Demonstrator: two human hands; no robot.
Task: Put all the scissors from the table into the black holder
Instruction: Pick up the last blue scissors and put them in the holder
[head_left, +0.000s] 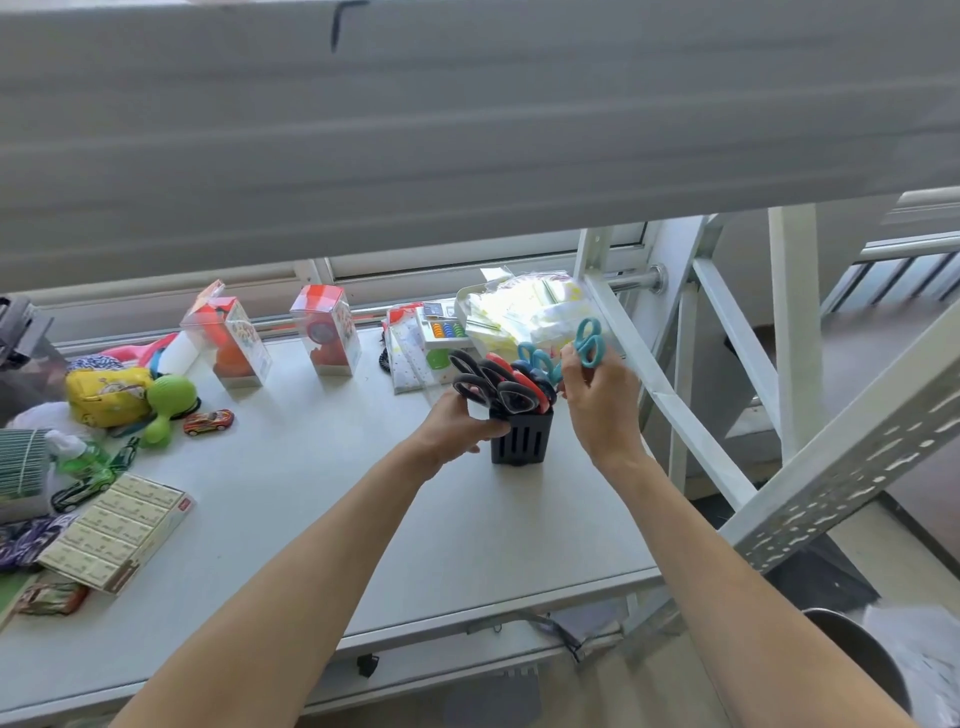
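Note:
The black slotted holder (521, 440) stands upright on the white table (363, 509), right of centre. Several scissors stick out of it, handles up: black-handled ones (474, 375), red-handled ones (524, 383) and a teal pair (539, 360). My left hand (457, 427) grips the holder's left side near its rim. My right hand (597, 400) is raised just right of the holder and pinches another teal-handled pair of scissors (589, 342), handles pointing up; its blades are hidden behind my fingers.
Toys and boxes crowd the table's left side: a flat carton (117, 530), toy cars (208, 422), a green toy (165, 402), two clear boxes (326, 328). Stationery packs (436, 332) and a plastic bag (524, 306) lie behind the holder. A white metal frame (670, 405) slants close on the right.

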